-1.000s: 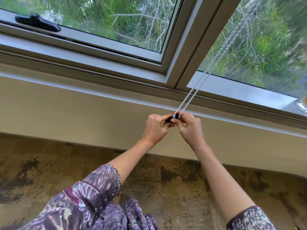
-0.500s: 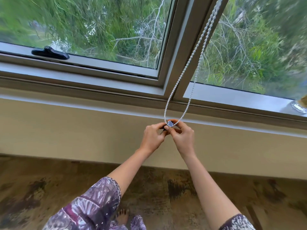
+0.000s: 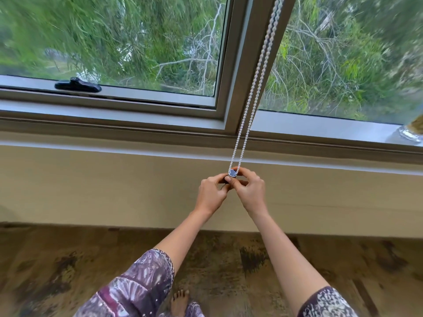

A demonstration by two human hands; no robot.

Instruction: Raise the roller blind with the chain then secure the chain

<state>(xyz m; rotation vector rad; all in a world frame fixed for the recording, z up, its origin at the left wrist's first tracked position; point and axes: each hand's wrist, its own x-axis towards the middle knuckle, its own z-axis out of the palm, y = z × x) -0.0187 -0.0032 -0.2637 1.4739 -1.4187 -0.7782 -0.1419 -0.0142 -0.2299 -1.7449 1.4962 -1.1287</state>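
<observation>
A white beaded chain (image 3: 251,88) hangs as a double strand in front of the window's centre post (image 3: 238,65) and loops around a small dark chain holder (image 3: 232,173) against the beige wall below the sill. My left hand (image 3: 211,194) pinches the holder from the left. My right hand (image 3: 249,191) grips it from the right, fingertips at the chain's bottom loop. The roller blind itself is out of view above.
A black window latch (image 3: 77,85) sits on the left sash frame. A glass object (image 3: 410,131) stands on the sill at the far right. Patterned brown floor (image 3: 68,271) lies below, with a bare foot (image 3: 179,302) near the bottom edge.
The view has tilted up, showing more window. The chain has swung from slanting right to hanging nearly straight. Both hands stay together on the holder at the chain's loop.
</observation>
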